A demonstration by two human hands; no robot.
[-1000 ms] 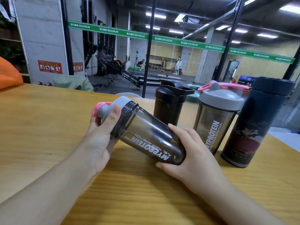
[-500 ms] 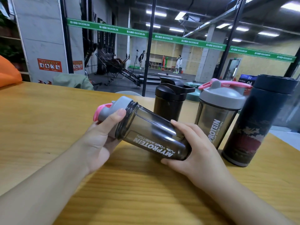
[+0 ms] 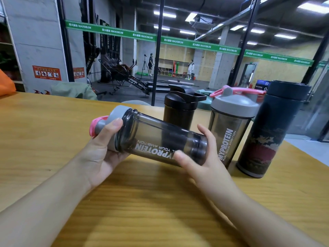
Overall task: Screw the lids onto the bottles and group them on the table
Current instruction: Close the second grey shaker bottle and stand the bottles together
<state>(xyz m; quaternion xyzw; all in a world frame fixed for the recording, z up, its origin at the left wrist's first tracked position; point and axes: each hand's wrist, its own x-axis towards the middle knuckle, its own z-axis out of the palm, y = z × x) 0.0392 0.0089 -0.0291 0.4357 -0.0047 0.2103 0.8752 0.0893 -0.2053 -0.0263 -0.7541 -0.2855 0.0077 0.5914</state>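
Two hands hold one shaker bottle [image 3: 160, 141] on its side above the table [image 3: 44, 136], long axis left to right, beside three standing bottles. Left hand [image 3: 105, 148] grips the grey lid [image 3: 115, 114]; right hand [image 3: 201, 157] clasps the base. Left hand is nearer the lid. Whether the thread is fully seated is hidden by the fingers.

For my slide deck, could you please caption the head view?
Left hand grips the grey lid, right hand holds the tilted shaker bottle.

dim ceiling-strip light, blurred, warped edges
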